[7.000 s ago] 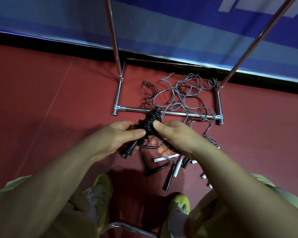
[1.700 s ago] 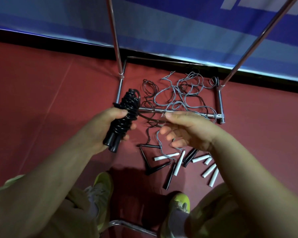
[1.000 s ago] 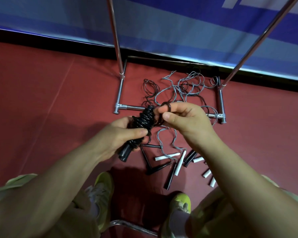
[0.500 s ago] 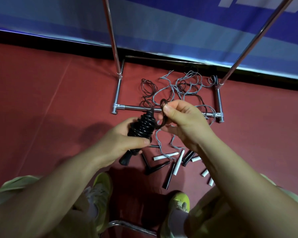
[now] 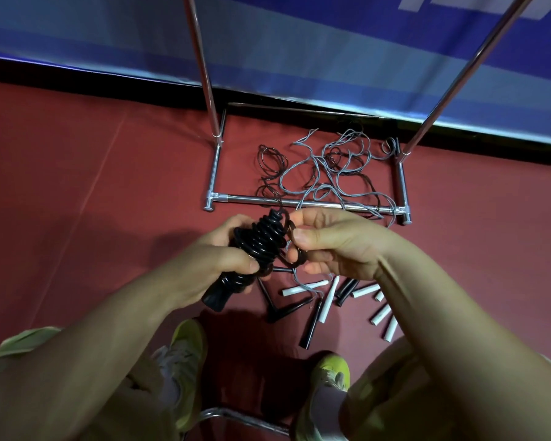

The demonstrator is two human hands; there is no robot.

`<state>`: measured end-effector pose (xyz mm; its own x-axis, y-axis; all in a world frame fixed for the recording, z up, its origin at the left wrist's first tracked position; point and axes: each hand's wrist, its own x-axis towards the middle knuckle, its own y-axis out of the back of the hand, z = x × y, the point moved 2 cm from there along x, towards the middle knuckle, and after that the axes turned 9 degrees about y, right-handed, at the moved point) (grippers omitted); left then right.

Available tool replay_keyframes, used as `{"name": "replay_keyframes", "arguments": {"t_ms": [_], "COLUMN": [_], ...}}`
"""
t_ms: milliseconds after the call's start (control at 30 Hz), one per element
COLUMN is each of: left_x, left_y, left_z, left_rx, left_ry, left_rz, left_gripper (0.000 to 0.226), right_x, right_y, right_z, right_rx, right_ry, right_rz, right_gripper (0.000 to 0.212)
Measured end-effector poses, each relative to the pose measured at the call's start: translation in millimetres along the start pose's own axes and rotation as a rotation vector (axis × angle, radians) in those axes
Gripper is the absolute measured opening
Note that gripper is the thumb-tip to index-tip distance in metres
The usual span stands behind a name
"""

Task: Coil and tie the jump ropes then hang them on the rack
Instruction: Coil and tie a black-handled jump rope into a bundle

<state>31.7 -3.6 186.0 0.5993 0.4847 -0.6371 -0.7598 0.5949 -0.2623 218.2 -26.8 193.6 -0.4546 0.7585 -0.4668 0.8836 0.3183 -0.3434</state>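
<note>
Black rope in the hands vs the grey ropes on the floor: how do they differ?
The black jump rope is wound in tight coils around its handles; the grey jump ropes lie loose and tangled. The black one is held off the floor, with the left hand gripping the bundle and the right hand pinching its loose end, while the grey ones sprawl across the rack base. Both are thin cords, and neither hangs on the rack yet.
</note>
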Motion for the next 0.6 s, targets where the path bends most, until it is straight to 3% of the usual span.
{"name": "replay_keyframes", "arguments": {"t_ms": [133,267,400,467,533,600], "left_x": [-2.9,-4.3,-5.4,-6.2,-6.0,-5.0], "left_y": [4.2,9.2,15.1,15.2,13.7,13.1], "left_z": [-0.5,1.0,4.0,4.7,3.9,3.5], "left_rx": [0.037,0.030,-0.013,-0.042,-0.085,-0.144], "left_ry": [0.077,0.053,0.031,0.028,0.039,0.050], "left_rz": [-0.131,-0.152,-0.154,-0.199,-0.243,-0.249], "left_gripper": [0.062,0.053,0.053,0.051,0.056,0.061], "right_x": [1.3,-0.2,3.9,7.7,10.2,10.3], "right_y": [0.4,-1.4,-7.1,-8.2,-6.6,-3.8], "right_z": [5.1,4.0,6.3,8.0,9.5,9.6], "right_rx": [0.068,0.116,0.103,0.109,0.173,0.260], "right_ry": [-0.021,-0.013,0.031,0.070,0.079,0.105], "right_rz": [-0.062,0.049,0.106,0.120,0.111,0.072], "right_gripper": [0.043,0.020,0.016,0.028,0.063,0.067]}}
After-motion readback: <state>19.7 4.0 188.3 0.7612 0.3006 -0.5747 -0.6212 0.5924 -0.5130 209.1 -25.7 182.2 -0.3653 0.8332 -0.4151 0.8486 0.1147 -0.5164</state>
